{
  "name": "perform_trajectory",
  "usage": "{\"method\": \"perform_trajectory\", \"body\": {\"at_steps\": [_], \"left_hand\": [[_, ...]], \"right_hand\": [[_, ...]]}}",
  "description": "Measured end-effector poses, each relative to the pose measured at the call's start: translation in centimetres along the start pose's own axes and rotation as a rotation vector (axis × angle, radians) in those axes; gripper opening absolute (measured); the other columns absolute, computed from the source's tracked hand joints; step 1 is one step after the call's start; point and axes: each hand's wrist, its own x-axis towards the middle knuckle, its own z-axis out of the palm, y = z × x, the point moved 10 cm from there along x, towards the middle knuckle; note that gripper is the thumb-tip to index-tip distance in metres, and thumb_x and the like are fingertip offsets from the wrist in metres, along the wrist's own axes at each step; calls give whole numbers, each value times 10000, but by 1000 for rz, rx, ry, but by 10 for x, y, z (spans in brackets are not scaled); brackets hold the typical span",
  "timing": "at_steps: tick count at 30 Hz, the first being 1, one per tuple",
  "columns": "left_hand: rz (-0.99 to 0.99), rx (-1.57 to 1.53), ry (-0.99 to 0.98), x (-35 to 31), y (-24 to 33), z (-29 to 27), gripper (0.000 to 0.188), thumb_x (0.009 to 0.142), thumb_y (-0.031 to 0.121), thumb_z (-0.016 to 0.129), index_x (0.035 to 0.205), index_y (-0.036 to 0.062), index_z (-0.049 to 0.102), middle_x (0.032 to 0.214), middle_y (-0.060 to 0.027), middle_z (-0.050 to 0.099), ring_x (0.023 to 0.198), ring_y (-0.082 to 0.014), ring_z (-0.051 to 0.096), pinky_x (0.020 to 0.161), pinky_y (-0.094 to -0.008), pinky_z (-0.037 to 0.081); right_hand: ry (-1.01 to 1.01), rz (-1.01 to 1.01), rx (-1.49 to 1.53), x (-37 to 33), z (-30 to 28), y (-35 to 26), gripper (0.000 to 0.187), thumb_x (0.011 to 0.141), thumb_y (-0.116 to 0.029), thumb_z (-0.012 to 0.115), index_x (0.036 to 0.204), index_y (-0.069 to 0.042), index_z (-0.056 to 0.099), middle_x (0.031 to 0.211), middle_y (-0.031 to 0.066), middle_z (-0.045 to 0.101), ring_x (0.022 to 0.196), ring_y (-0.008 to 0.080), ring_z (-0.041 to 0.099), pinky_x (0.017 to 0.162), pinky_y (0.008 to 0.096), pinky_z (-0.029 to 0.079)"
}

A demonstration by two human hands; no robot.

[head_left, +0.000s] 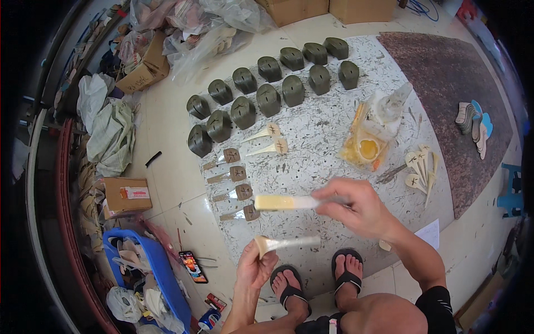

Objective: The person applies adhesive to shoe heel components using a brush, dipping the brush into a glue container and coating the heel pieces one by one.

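Note:
My left hand [256, 266] grips a cream, spoon-shaped shoe-sole piece [278, 243] by its wide end, its narrow strip pointing right. Just above it, a flat brush-like tool [283, 202], yellow at the left end and whitish toward the grip, is held in my right hand [356, 207]. The tool is slightly blurred and appears apart from the piece. Several brown-ended pieces [245, 192] of similar shape lie in a column left of my hands. Two cream pieces [276, 146] rest above them.
Two rows of olive-green shoe heels [268, 100] stand on the stained white board [311, 161]. To the right are a glue-crusted container [369, 150] and a fan of cream pieces [421, 167]. Stacked pieces [474, 128] lie on a brown sheet [445, 83]. A blue bin [119, 234] and phone [192, 267] sit left.

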Motion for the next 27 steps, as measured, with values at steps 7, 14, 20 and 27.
{"method": "perform_trajectory", "body": {"at_steps": [7,14,20,27], "left_hand": [[413,416,-105,0,32,2,202,975,84,472,1142,3,550,1090,-187,633,980,-277,636,846,-420,538],[483,480,-14,0,30,9,214,957,62,505,1140,-32,564,1117,-181,624,1010,-285,618,921,-390,495],[516,372,69,-1,39,10,203,967,115,512,1091,-26,588,954,-87,652,888,-179,626,959,-411,479],[410,301,23,-1,34,11,281,964,142,510,1190,-24,527,1234,-162,570,1169,-261,546,1045,-414,422]], "right_hand": [[-264,199,-8,-35,7,-3,193,851,-148,654,1007,-35,664,797,92,678,727,226,669,641,304,509],[-368,171,14,-34,61,-2,202,846,-77,650,1033,1,655,796,103,667,695,155,643,620,277,491],[-26,147,181,-45,53,29,200,842,-95,672,1017,-3,644,870,122,659,691,202,661,607,286,502],[419,164,-115,-46,-16,50,196,842,-96,669,1006,8,647,819,107,654,695,165,647,595,278,482]]}}
